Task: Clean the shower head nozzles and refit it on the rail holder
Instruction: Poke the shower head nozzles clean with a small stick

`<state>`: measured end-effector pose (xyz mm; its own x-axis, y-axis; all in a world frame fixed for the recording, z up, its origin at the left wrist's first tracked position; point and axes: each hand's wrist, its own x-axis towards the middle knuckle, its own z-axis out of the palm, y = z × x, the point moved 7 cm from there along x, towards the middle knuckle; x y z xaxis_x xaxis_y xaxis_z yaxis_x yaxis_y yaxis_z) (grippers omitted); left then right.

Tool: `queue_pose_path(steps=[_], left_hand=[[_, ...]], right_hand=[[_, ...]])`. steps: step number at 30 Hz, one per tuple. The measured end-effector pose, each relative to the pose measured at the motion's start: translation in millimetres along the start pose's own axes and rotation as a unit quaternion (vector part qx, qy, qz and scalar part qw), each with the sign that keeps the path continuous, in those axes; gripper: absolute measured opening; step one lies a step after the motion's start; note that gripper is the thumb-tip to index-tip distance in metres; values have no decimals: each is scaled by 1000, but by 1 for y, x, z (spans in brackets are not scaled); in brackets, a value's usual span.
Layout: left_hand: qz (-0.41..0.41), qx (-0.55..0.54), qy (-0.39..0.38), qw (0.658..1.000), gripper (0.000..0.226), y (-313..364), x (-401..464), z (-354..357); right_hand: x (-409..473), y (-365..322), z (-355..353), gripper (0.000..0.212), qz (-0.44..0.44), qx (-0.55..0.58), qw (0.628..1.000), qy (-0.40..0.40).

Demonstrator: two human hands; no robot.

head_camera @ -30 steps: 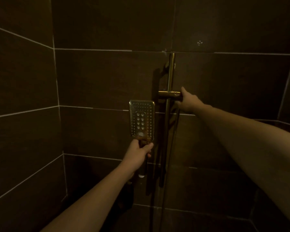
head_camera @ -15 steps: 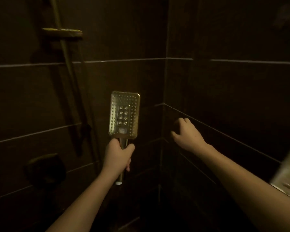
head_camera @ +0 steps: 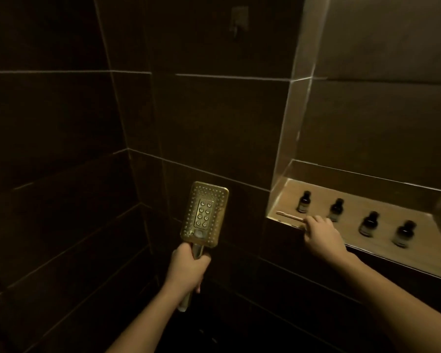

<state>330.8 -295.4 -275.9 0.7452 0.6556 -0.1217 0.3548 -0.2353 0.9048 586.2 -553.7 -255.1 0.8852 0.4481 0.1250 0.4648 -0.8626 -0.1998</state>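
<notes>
My left hand [head_camera: 189, 267] grips the handle of a rectangular metal shower head [head_camera: 204, 214] and holds it upright, nozzle face toward me. My right hand [head_camera: 320, 235] reaches to the front edge of a wall niche and its fingers close around the end of a thin light stick [head_camera: 289, 217], which may be a toothbrush, lying on the niche ledge. The rail and its holder are out of view.
The lit niche ledge [head_camera: 367, 203] holds several small dark bottles [head_camera: 304, 202] in a row. A small hook [head_camera: 238, 20] sits high on the dark tiled wall. The tiled corner runs down at centre left.
The view has swung right, away from the rail, to the niche. My right hand left the rail holder and reached the stick on the ledge. My left hand kept the shower head.
</notes>
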Motion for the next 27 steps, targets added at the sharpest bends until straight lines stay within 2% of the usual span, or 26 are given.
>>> queue_pose_path(steps=[5,10,13,16,19,21,23,25,27], left_hand=[[-6,-3,-57,998,14,4,1,37],[-31,8,-85,996,14,-6,-2,46],[-44,9,-83,995,15,-15,-1,38],[-63,-8,-70,996,23,-31,-4,22],[-91,-52,-44,994,55,-51,-16,1],[-95,-67,-13,993,84,-64,-28,-18],[-89,-57,21,994,102,-75,-41,-37],[-86,-39,49,994,112,-87,-58,-57],[-89,-30,83,992,115,-101,-77,-79]], right_hand=[[2,46,0,25,71,-6,997,4],[6,40,8,15,62,-45,997,16],[9,23,6,21,69,-46,997,4],[-5,-7,7,27,78,36,996,7],[-40,-52,30,10,88,168,982,-9],[-67,-100,58,3,51,219,971,-78],[-94,-158,79,10,-26,261,956,-135],[-117,-214,86,10,-98,316,928,-173],[-132,-261,84,22,-163,370,894,-194]])
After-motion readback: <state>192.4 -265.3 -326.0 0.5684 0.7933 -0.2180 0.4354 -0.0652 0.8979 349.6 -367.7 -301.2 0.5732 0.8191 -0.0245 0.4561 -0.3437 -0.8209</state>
